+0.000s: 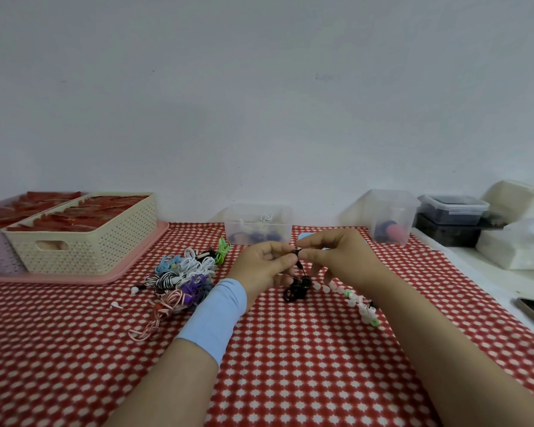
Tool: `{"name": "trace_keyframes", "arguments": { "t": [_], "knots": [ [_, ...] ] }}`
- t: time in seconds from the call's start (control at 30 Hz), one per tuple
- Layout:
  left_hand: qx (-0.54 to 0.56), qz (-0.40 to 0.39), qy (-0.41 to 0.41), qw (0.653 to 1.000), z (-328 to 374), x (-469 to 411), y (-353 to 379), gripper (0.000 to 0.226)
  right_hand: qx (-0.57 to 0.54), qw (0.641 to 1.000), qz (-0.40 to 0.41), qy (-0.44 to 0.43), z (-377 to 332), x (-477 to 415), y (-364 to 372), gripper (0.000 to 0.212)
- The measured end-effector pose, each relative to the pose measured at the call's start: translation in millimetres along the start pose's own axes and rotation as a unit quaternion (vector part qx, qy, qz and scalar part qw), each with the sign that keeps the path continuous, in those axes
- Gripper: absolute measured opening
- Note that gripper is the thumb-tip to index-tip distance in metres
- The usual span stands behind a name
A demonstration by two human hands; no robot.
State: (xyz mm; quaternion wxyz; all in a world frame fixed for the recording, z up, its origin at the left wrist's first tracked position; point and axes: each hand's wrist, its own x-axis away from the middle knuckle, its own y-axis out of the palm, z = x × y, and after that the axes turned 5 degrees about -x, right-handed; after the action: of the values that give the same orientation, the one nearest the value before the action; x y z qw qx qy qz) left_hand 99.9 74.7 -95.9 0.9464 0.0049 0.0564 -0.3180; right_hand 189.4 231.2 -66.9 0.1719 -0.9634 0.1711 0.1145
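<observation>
A black earphone (296, 289) is held just above the red checked tablecloth (290, 365), mid-table, its coiled cable hanging down onto the cloth. The left hand (265, 266) and right hand (333, 257) meet at its top end, fingertips of both pinched on the small bud. Just right of the coil lies a row of white ear tips (355, 300). To the left sits a pile of coloured earphones (182, 275). Farther off stand a clear box (258, 223) and, far left, a cream basket (80, 235).
</observation>
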Motion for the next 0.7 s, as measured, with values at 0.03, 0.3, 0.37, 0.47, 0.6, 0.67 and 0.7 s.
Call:
{"name": "trace_keyframes", "arguments": {
  "t": [0.03,0.3,0.37,0.47,0.6,0.67,0.7],
  "knots": [
    [-0.009,0.002,0.011,1.0,0.6,0.9,0.6,0.017,0.0,1.0,0.002,0.002,0.8,-0.2,-0.3,0.012],
    [-0.098,0.033,0.099,0.99,0.6,0.6,1.5,0.014,-0.052,0.997,-0.012,0.049,1.4,0.6,0.2,0.01],
    [-0.124,0.033,0.111,0.986,0.1,1.2,2.5,0.017,-0.049,0.997,-0.009,0.051,2.0,0.7,0.5,0.01],
    [-0.152,0.04,0.119,0.98,-0.1,1.1,4.1,0.016,-0.062,0.996,-0.004,0.063,1.4,1.0,1.3,0.01],
    [-0.109,0.044,0.101,0.988,3.3,1.3,4.7,0.015,-0.173,0.975,-0.04,0.132,-0.4,0.7,-4.6,0.019],
    [-0.091,0.032,0.091,0.991,4.8,2.9,5.0,0.015,-0.19,0.968,-0.062,0.149,3.0,-0.2,-6.8,0.02],
    [-0.086,0.027,0.086,0.992,4.9,3.3,5.1,0.015,-0.193,0.967,-0.066,0.155,5.3,-0.6,-6.9,0.019]
  ]
}}
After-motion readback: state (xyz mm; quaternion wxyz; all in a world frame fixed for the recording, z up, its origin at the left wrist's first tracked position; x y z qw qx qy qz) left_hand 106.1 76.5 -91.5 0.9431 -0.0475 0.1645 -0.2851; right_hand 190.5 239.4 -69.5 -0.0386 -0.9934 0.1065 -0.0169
